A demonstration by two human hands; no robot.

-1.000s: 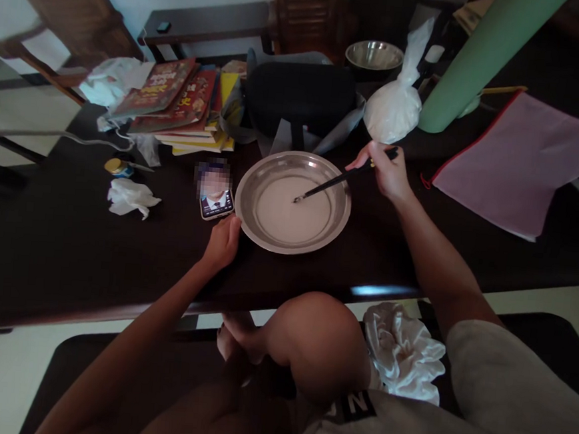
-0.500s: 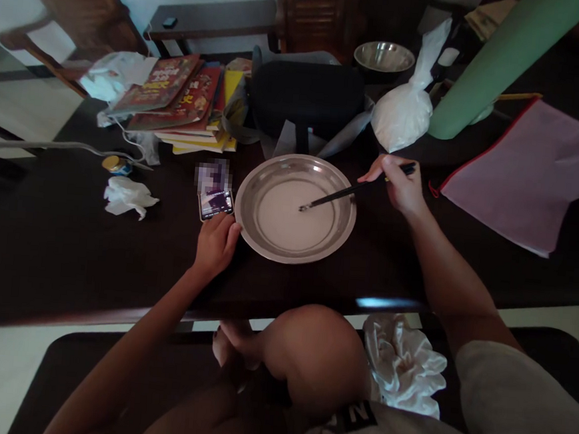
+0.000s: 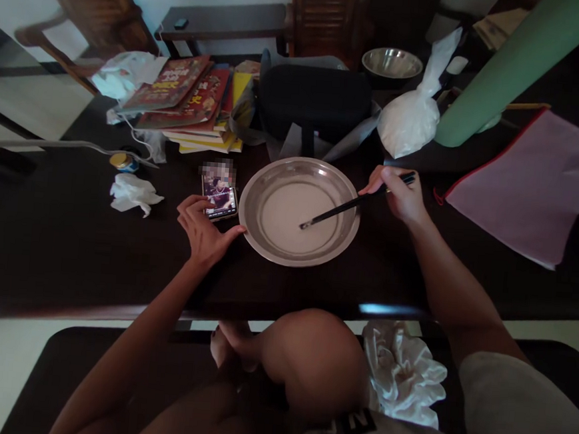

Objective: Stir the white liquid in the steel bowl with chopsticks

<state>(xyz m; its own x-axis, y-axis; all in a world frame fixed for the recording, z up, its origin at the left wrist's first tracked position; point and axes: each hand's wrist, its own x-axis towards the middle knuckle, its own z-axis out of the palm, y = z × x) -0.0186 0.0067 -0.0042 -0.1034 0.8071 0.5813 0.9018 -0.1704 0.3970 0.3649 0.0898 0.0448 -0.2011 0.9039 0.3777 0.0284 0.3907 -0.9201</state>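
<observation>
The right hand [image 3: 400,195] is closed around the upper end of a pair of dark chopsticks [image 3: 350,205], which are pinched between thumb and fingers just past the right rim of the steel bowl [image 3: 258,194]. The long axis of the chopsticks is laid on a shallow diagonal: the held end is raised and lies to the right of the bowl and slightly farther from the person, while the tips are pointed down and to the left, into the pale liquid [image 3: 290,207] near the middle of the bowl. The two sticks are kept close together along their length.

The left hand [image 3: 203,227] is spread open, not clenched, just to the left of the bowl; its fingers are curled loosely around the near end of a phone [image 3: 219,196], with the thumb stretched toward the bowl's rim. Whether the phone is actually gripped cannot be told. The phone is lying flat, screen lit, just beside the bowl's left edge.

The bowl is set on a dark table [image 3: 57,239]. Behind the bowl a black pouch [image 3: 313,102] is seen, and behind and to the right of it a knotted white bag [image 3: 410,119]. A stack of books [image 3: 188,102] is placed behind and left of the bowl, and a crumpled tissue [image 3: 133,195] farther left.
</observation>
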